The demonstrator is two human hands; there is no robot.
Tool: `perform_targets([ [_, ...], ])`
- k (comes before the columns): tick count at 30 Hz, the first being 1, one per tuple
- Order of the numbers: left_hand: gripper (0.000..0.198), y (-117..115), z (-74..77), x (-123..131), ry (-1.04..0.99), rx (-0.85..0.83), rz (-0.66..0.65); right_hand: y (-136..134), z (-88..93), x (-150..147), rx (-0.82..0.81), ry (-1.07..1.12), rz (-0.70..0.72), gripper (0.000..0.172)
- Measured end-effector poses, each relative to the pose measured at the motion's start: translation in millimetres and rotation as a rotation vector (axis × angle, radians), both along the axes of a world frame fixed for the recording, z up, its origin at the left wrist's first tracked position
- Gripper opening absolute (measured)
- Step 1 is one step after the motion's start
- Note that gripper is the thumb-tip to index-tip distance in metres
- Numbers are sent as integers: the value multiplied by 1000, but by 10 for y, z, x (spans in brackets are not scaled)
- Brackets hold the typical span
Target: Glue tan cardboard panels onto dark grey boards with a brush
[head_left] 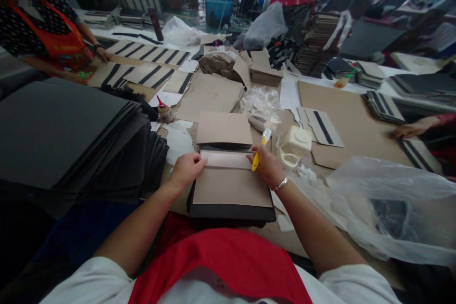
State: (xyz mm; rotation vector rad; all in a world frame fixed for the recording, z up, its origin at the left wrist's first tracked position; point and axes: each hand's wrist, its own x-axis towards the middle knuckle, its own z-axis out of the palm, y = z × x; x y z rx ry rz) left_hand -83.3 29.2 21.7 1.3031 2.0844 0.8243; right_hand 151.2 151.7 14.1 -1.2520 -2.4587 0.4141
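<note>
A brown cardboard panel [231, 187] lies on a stack of black sheets [231, 212] right in front of me, with a pale strip [228, 159] along its far edge. My left hand [187, 168] is closed and presses on the left end of that strip. My right hand [267, 165] grips a yellow-handled brush [259, 150] at the strip's right end, bristles pointing away. Beyond lies another brown cardboard piece [224, 128].
A big pile of black sheets [71, 142] fills the left. A white glue pot [297, 141], a small glue bottle [164, 111] and clear plastic bags [388, 204] sit nearby. A person in a red apron [53, 33] works at far left; another person's hand [413, 129] rests at right.
</note>
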Motion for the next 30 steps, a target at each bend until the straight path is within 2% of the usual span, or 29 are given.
perform_targets([
  [3,31,47,-35,-1,156,-2,13,125,-61,-64,73,-102,21,23],
  [8,31,93,-112,-12,92,-9,63,212,-102,-77,72,-155,20,26],
  [17,35,140,-153,-72,26,-47,47,220,-82,-100,7,-171,-23,26],
  [22,36,150,-150,-64,75,-96,22,207,-35,-65,-11,-196,-30,28],
  [30,37,128,-107,-49,146,-115,2,181,93,109,-97,-217,-119,33],
])
